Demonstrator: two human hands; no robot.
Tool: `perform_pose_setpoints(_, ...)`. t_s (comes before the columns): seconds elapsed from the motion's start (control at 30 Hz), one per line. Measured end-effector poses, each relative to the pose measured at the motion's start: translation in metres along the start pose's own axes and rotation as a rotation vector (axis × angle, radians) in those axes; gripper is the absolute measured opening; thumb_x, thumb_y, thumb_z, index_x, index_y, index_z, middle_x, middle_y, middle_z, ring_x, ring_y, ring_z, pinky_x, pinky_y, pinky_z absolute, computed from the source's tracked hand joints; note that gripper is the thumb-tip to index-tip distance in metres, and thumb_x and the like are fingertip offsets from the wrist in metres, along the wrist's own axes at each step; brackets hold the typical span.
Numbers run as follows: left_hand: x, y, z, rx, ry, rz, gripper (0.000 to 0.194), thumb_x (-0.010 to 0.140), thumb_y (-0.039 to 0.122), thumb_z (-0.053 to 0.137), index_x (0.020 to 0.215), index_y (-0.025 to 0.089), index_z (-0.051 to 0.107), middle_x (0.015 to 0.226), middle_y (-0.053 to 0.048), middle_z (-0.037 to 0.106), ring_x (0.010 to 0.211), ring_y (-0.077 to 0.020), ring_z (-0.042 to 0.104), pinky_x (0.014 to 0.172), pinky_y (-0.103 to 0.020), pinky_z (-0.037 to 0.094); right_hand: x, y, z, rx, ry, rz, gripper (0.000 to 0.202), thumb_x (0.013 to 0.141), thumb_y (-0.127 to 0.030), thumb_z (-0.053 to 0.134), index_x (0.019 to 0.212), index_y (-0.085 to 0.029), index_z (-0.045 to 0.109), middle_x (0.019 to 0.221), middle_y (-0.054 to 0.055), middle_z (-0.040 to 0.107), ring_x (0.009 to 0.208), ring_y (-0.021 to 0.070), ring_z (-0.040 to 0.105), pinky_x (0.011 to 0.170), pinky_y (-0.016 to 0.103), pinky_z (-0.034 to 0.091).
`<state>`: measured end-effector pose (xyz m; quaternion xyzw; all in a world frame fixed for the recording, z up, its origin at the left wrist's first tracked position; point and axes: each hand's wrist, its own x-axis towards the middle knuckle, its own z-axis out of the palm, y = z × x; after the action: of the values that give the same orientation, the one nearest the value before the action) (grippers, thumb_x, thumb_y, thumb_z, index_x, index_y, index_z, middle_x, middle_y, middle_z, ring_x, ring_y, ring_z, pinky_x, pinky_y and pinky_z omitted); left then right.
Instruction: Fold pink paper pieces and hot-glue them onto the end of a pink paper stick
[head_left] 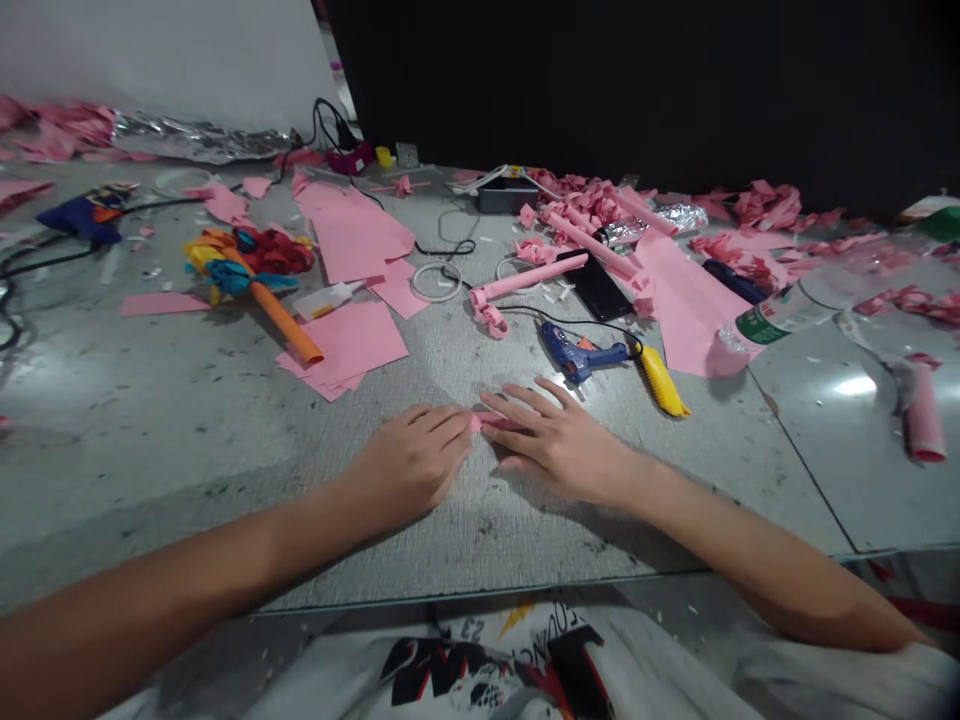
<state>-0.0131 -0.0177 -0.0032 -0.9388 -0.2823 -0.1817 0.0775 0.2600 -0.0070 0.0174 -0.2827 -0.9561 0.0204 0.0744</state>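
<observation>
A shirt [480,680] is nearest in the head view, below the worktop [187,440]. The pink strip [475,425] lies crosswise between and under both hands, neither nearer. The left hand's [420,460] grip is bunched, any pinch hidden; the right hand's [570,450] is spread. Room opens leftward; the glue gun [579,352] sits just beyond the right hand.

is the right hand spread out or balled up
Spread out: the right hand shows gaps between its extended fingers, at the pink paper.

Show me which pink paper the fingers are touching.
The small strip under the right hand, reaching the left hand; the other pink pieces lie farther off, untouched.
</observation>
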Motion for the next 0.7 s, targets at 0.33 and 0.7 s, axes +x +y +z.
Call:
perform_pose_setpoints(0.33, -0.005, -0.003, 0.003, -0.005, -0.028, 0.001, 0.021, 0.101, 0.014, 0.062, 0.116, 0.014, 0.076, 0.128, -0.015, 0.077, 0.12, -0.03, 0.068, 0.095, -0.044, 0.052, -0.01, 0.022, -0.024, 0.062, -0.033, -0.01, 0.025, 0.108, -0.034, 0.066, 0.126, -0.025, 0.081, 0.167, 0.007, 0.054, 0.156, 0.0347, 0.05, 0.126, 0.063, 0.044)
perform_pose_setpoints(0.7, 0.004, -0.006, 0.003, -0.017, 0.032, 0.026, 0.016, 0.104, 0.016, 0.061, 0.109, 0.012, 0.075, 0.114, -0.012, 0.079, 0.109, -0.0267, 0.07, 0.088, -0.041, 0.05, -0.011, 0.036, -0.017, 0.147, 0.174, -0.116, 0.027, 0.111, -0.024, 0.057, 0.13, -0.022, 0.076, 0.126, 0.006, 0.082, 0.12, 0.023, 0.075, 0.103, 0.044, 0.06)
